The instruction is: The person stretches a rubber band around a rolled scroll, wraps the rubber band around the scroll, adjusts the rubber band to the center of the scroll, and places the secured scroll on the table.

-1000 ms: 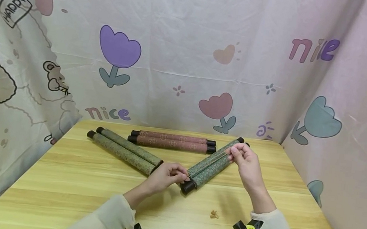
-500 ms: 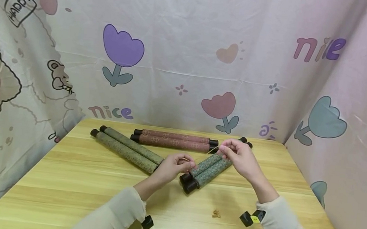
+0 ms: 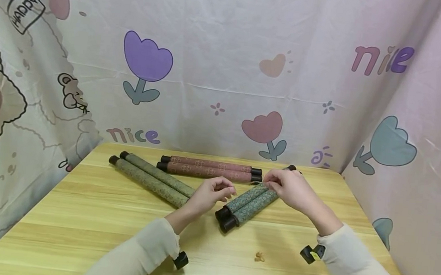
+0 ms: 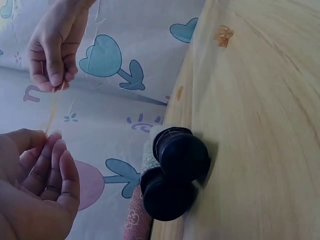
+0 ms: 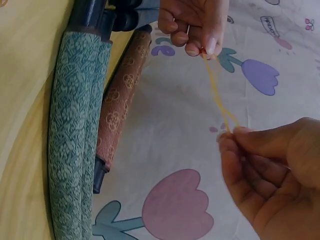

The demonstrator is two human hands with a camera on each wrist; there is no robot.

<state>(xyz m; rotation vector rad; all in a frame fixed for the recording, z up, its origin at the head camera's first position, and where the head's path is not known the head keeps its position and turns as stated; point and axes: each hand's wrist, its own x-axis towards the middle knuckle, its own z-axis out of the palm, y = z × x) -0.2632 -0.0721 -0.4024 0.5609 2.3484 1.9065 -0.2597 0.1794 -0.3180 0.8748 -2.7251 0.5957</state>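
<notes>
A thin yellow rubber band [image 5: 215, 92] stretches between the two hands, above the table. My left hand [image 3: 207, 195] pinches one end between thumb and fingertips, its other fingers loosely bent. The other end is pinched by my right hand [image 3: 293, 192], where the right wrist view shows two strands parting at the fingertips. Just below both hands lies a rolled teal patterned scroll [image 3: 255, 205] with black end knobs, its two rolls side by side. The right hand covers part of its far end in the head view.
An olive-green scroll [image 3: 150, 179] lies slanted at the left, partly behind the left hand. At the back is a reddish-brown scroll [image 3: 208, 169]. Several loose rubber bands [image 3: 259, 256] sit in a small pile on the wooden table [image 3: 70, 238] near the front. A printed curtain surrounds the table.
Both hands have risen from over the teal scroll, carrying the rubber band up off it. The right hand has turned slightly, and the scroll's two near knobs now show fully.
</notes>
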